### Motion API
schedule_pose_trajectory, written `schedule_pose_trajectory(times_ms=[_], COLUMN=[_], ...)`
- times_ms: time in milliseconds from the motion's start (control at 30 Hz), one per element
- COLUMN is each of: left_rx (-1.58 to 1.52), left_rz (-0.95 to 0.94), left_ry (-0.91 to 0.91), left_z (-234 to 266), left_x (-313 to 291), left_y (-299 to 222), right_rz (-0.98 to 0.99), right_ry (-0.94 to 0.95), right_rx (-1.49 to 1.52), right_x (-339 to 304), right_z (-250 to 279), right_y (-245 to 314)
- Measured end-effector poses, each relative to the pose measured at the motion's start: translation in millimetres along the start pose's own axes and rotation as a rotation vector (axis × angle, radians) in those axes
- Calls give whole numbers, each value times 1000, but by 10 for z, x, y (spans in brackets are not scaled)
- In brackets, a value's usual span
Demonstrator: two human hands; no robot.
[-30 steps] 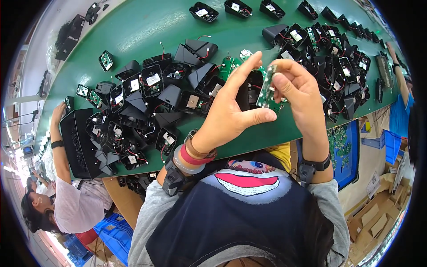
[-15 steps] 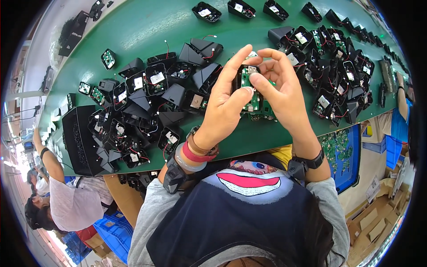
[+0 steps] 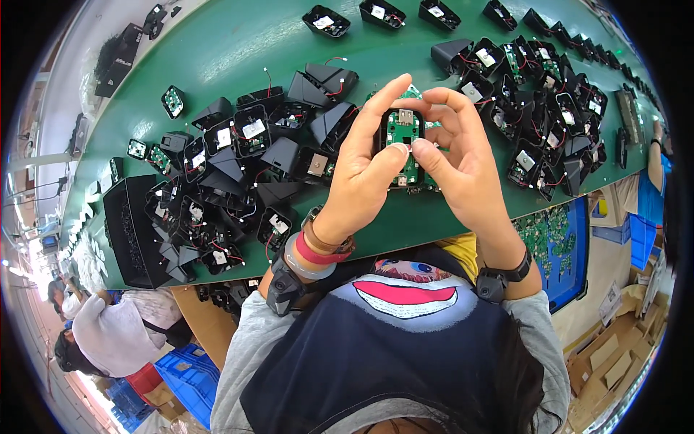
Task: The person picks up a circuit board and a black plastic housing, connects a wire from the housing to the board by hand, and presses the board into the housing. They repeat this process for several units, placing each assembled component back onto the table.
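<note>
Above the green table, both hands hold a green circuit board (image 3: pixel 405 130) seated in a black plastic housing (image 3: pixel 382 137). A metal connector shows at the board's far end and another at the near end. My left hand (image 3: pixel 365 170) wraps the left side, its thumb pressing on the board's middle. From the right, my right hand (image 3: pixel 466 166) cups the housing with curled fingers, and its thumb tip meets the board beside the left thumb. Pieces of other green boards show behind the hands; how many is hidden.
Black housings with red wires (image 3: pixel 253 129) pile up at the left, and another pile (image 3: pixel 557 119) lies at the right. A row of housings (image 3: pixel 383 14) lines the far side. At the left end stands a black bin (image 3: pixel 130 239). A blue tray of boards (image 3: pixel 557 246) sits lower right. Co-workers flank the table.
The held board has turned to face up more squarely. My right thumb has slid from its far end down to the middle. At the left, a co-worker's outstretched arm has drawn back.
</note>
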State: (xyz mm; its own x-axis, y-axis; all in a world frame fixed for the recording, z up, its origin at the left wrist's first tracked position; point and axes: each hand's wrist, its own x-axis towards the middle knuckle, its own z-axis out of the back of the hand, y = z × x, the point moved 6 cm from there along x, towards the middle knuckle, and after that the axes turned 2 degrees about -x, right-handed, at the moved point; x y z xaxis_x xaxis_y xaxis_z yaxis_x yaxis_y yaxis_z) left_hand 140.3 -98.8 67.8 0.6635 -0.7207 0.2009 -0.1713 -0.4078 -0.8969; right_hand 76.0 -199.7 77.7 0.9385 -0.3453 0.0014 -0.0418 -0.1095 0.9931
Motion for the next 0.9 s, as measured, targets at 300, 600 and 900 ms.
schedule_pose_trajectory(times_ms=[300,600,900], left_rx=[-67,54,13], left_rz=[81,64,26], left_ry=[41,-18,-76], left_z=[-87,-53,-43], left_x=[-28,-44,-54], left_y=[4,72,91], right_rz=[-13,-86,-26], right_ry=[142,202,156], right_rx=[-130,48,-40], right_x=[-28,-59,-102], right_z=[6,8,-146], right_y=[121,-12,3])
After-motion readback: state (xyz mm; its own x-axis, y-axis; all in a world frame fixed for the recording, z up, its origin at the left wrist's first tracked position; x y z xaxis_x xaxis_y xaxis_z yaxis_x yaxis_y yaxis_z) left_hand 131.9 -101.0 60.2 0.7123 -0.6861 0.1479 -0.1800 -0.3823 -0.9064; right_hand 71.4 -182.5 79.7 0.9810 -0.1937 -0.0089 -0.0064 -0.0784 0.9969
